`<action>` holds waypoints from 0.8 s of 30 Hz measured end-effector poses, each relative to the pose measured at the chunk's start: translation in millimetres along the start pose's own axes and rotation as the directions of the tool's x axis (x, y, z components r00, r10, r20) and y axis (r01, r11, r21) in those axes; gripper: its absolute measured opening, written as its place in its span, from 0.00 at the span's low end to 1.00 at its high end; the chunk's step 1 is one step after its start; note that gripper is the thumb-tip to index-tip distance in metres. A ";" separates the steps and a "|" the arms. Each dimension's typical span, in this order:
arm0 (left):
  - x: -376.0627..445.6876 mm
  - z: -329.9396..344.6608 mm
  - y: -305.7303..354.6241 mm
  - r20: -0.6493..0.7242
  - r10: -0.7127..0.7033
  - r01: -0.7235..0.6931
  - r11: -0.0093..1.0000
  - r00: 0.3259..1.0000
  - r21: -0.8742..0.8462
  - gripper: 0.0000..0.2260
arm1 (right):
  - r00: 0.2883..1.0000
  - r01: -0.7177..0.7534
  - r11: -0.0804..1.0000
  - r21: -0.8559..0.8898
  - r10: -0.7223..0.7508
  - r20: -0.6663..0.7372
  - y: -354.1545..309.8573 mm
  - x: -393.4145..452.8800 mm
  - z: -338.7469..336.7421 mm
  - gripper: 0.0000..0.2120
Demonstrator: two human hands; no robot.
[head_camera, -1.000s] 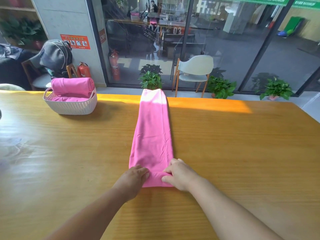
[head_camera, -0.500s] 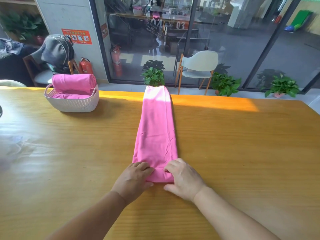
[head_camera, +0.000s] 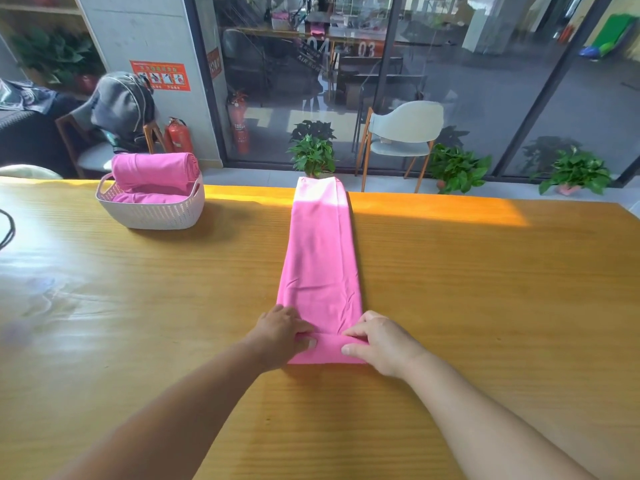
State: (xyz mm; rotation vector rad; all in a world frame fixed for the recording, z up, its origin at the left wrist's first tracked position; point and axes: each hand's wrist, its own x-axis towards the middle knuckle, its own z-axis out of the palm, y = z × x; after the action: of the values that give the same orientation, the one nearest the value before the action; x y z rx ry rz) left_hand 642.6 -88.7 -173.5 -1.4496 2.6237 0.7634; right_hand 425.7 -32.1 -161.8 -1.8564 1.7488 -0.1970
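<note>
left hand (head_camera: 280,336) and right hand (head_camera: 377,341) each pinch the near end of the pink towel (head_camera: 320,271), fingers curled over a small first roll. the towel lies flat as a long folded strip down the middle of the table (head_camera: 485,289). the folding looks done, but the rolling is only starting, and almost the whole strip is left to roll. one rolled towel (head_camera: 156,169) sits in the basket (head_camera: 152,213).

There are two hands (head_camera: 282,336) (head_camera: 379,341), one long pink towel (head_camera: 320,268), one white basket (head_camera: 152,213) and two fire extinguishers (head_camera: 178,135) (head_camera: 239,121).
</note>
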 end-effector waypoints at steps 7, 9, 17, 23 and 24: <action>20.8 5.8 -4.9 -0.248 0.124 -0.131 0.991 0.961 -0.010 0.07 | 0.986 0.023 0.999 -0.037 -0.028 -0.162 -4.5 23.5 8.4 0.08; 19.8 6.7 -4.9 -0.282 0.214 -0.217 0.976 0.935 0.022 0.07 | 0.982 0.046 0.998 -0.052 -0.055 -0.181 -5.7 24.4 9.4 0.08; 6.6 11.7 -17.4 -0.161 0.335 -0.306 0.935 0.928 0.180 0.22 | 0.974 0.115 0.931 -0.346 -0.174 -0.145 -11.2 2.2 19.1 0.21; 11.6 -3.3 -7.7 -0.002 0.256 -0.254 0.959 0.967 0.124 0.14 | 0.984 0.055 0.907 -0.417 -0.119 -0.130 -19.9 -1.3 21.0 0.15; 13.5 -7.5 -7.4 0.042 0.231 -0.234 0.968 0.972 0.093 0.12 | 0.989 0.037 0.923 -0.384 -0.089 -0.120 -19.1 -2.1 20.9 0.14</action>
State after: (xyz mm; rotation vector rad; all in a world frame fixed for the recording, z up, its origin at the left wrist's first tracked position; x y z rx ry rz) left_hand 642.4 -105.8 -173.5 -1.1101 2.7965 0.6582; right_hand 452.0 -24.2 -168.9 -2.2229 1.9272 -0.0042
